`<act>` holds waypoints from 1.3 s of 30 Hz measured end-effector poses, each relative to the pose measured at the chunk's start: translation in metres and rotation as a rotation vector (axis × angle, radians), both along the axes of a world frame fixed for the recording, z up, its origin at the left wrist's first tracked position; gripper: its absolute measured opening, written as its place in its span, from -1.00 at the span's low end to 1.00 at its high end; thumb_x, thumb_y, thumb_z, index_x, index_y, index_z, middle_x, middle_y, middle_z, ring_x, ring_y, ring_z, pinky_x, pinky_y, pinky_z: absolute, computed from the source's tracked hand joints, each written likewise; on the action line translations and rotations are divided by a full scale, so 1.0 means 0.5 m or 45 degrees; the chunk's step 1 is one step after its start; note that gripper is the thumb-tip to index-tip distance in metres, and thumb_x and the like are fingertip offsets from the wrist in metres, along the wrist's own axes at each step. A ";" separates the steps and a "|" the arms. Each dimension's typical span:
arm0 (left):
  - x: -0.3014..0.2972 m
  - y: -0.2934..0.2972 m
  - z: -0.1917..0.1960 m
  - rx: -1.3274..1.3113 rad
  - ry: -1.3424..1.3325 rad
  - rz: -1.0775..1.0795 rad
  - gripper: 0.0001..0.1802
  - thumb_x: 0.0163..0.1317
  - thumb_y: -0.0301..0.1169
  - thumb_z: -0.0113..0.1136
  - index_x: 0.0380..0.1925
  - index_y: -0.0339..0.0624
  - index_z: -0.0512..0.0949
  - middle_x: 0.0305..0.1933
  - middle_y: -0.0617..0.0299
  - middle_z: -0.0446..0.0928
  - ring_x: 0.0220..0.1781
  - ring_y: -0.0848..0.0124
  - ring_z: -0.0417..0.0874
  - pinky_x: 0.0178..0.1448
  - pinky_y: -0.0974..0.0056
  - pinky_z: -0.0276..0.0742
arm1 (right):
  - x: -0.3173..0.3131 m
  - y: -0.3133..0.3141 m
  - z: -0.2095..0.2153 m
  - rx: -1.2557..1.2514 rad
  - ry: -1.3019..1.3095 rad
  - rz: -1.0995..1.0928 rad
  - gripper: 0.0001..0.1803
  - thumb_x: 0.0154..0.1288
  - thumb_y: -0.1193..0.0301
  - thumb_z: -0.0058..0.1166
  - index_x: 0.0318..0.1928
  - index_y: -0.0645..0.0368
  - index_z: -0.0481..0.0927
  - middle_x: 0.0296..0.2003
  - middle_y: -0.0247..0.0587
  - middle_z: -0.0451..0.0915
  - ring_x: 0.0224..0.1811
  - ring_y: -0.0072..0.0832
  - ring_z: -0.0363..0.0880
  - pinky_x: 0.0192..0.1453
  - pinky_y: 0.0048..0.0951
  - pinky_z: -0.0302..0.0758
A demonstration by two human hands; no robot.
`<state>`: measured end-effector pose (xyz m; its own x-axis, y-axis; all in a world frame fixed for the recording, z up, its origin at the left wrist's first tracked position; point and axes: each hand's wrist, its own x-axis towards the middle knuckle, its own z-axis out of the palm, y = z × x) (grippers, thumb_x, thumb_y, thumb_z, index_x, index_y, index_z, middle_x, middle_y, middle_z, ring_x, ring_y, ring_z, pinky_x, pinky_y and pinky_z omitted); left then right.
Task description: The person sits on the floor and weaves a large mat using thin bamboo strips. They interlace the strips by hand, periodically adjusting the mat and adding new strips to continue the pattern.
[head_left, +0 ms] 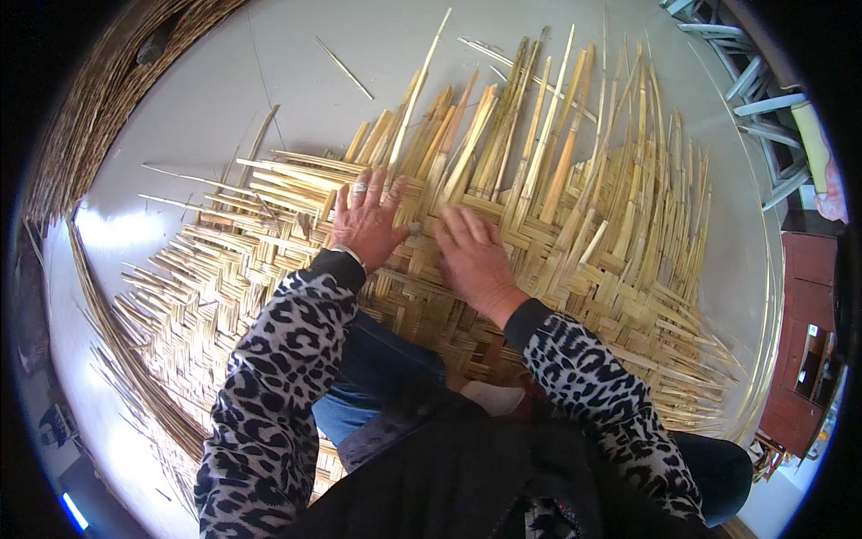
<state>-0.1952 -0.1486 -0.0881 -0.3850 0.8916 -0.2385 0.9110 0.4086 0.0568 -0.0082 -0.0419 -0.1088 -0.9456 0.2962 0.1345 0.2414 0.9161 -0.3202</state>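
A half-woven mat [431, 310] of flat, straw-coloured split reed or bamboo strips lies on the floor beneath me. Loose strip ends [530, 135] fan out from its far edge, and more stick out at the left and right. My left hand [366, 220] rests on the weave near the far edge, fingers stretched out and a ring on one of them. Beside it, my right hand [476, 260] lies palm down on the strips, fingers extended close together. Both hands touch the mat, and neither is wrapped round a strip. What lies under the palms is hidden.
A big bundle of long brown strips [94, 108] curves along the left. Single strips [344, 68] lie on the grey floor beyond the mat. Stacked pale-blue chairs or stools [763, 103] stand at the far right, with a red-brown cabinet [802, 332] nearer. My legs [377, 373] are on the mat.
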 end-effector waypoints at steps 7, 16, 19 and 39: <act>-0.020 0.015 -0.030 -0.049 -0.020 -0.058 -0.23 0.30 0.26 -0.01 0.42 0.17 0.26 0.58 0.03 0.00 0.61 0.02 -0.09 0.58 -0.16 -0.19 | 0.066 0.063 -0.015 0.028 -0.233 -0.138 -0.34 0.40 0.08 0.05 0.34 0.25 0.33 0.42 -0.06 0.20 0.50 -0.23 0.06 0.56 -0.06 -0.03; -0.011 0.033 -0.021 -0.271 -0.040 -0.025 -0.25 0.33 0.18 0.01 0.47 0.27 0.17 0.59 0.02 -0.03 0.61 -0.03 -0.09 0.55 -0.21 -0.09 | 0.073 0.057 -0.027 0.028 -0.195 -0.178 -0.31 0.42 0.05 -0.03 0.34 0.32 0.33 0.40 0.00 0.24 0.51 -0.19 0.06 0.55 -0.06 -0.03; 0.003 0.031 -0.005 -0.322 -0.036 -0.019 -0.24 0.34 0.05 0.10 0.49 0.23 0.11 0.59 0.01 -0.04 0.61 -0.03 -0.09 0.53 -0.24 -0.05 | 0.078 0.042 -0.014 -0.021 -0.168 -0.230 -0.31 0.41 0.05 -0.04 0.34 0.33 0.33 0.40 0.02 0.24 0.52 -0.18 0.05 0.55 -0.05 -0.03; 0.454 0.219 -0.026 -0.103 -0.002 -0.418 -0.15 0.36 0.09 0.00 0.47 -0.21 0.09 0.58 0.03 0.01 0.61 0.15 -0.03 0.60 -0.01 -0.12 | 0.733 0.396 0.049 0.240 -0.420 -0.813 -0.61 0.30 0.17 0.06 -0.07 0.23 0.57 -0.09 -0.01 0.60 0.07 -0.05 0.52 0.16 -0.01 0.43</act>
